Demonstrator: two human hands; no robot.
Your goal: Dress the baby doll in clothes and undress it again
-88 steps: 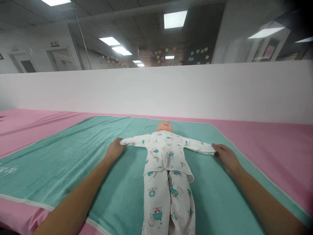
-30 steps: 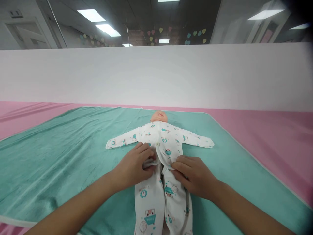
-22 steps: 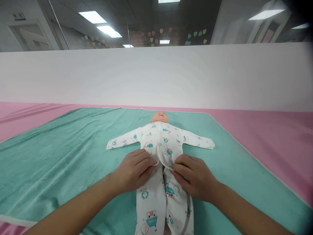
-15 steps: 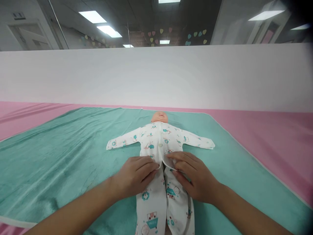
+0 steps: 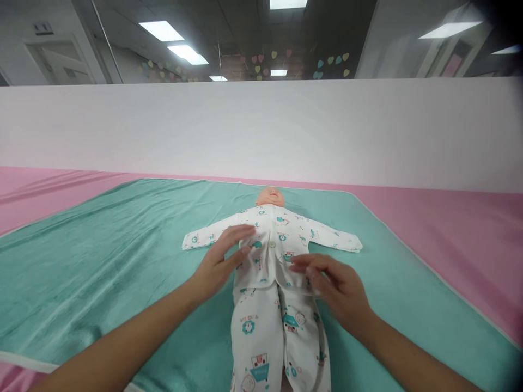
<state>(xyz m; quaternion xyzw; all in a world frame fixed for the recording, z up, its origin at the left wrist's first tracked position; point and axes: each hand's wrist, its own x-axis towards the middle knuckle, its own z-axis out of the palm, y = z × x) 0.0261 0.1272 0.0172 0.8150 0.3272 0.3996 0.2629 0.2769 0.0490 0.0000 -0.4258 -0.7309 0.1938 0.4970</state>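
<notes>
A baby doll lies on its back, its head (image 5: 270, 196) at the far end and its arms spread wide. It wears a white printed jacket (image 5: 265, 272) with a button down the front, plus matching trousers (image 5: 255, 337). The jacket's hem lies over the waist of the trousers. My left hand (image 5: 223, 261) hovers at the left side of the jacket, thumb and fingers apart and holding nothing. Over the jacket's lower right side is my right hand (image 5: 337, 286), its fingers loosely bent and slightly blurred, with no cloth visibly gripped. Whether its fingertips touch the fabric is unclear.
The doll rests on a wrinkled teal blanket (image 5: 122, 261) with a pale edge, spread over a pink cloth (image 5: 449, 234). A white wall panel (image 5: 261, 130) stands behind, with dark glass (image 5: 245, 38) above it reflecting ceiling lights.
Both hands have let go of the jacket's front hem edges, which now lie flatter. My left hand has moved up and left; my right hand has shifted slightly right.
</notes>
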